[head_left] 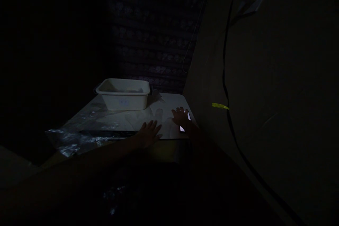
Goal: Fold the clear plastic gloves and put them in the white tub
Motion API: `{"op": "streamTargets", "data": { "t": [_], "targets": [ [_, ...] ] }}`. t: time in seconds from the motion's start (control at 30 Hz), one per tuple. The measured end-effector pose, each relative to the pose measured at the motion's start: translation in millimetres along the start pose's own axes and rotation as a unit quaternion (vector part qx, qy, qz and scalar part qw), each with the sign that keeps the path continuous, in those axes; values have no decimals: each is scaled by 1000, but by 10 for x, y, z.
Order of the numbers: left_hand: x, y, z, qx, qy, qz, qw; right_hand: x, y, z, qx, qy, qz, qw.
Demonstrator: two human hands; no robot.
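The scene is very dark. At the near edge of a white table (169,100), my left hand (148,133) rests with its fingers spread and nothing in it. My right hand (180,116) lies over a phone (182,129) with a lit screen, its fingers stretched out across the top. Part of the bright screen shows beside and below the hand. Between and ahead of the hands are faint clear items (158,114) on the table, too dim to name.
A white plastic tub (124,101) stands at the back left of the table, its contents unclear. Crinkled clear plastic (70,143) hangs at the left front. On the right wall a black cable (225,77) with a yellow tag (219,106) runs down from a socket (254,0).
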State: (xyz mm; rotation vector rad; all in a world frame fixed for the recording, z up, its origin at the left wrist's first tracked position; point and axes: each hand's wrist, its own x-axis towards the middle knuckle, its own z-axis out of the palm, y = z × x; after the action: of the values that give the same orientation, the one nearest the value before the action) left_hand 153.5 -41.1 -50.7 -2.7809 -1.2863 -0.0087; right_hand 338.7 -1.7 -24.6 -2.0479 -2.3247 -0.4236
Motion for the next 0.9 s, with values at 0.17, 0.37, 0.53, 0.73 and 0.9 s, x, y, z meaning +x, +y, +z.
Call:
{"op": "streamTargets", "data": {
  "t": [0.17,0.37,0.53,0.73,0.9],
  "targets": [
    [-106,96,-192,19,58,77,995,36,29,-20,26,-21,-13,999],
    [-131,448,-356,34,62,149,986,75,6,67,16,-22,0,1000],
    [-86,489,-318,22,45,113,992,111,-31,53,71,3,-11,997],
    [-158,467,-352,-6,32,101,994,212,-94,-3,228,-16,21,973],
    [-185,491,-303,-7,30,101,994,254,-240,-56,325,-29,44,944]
  ]
}}
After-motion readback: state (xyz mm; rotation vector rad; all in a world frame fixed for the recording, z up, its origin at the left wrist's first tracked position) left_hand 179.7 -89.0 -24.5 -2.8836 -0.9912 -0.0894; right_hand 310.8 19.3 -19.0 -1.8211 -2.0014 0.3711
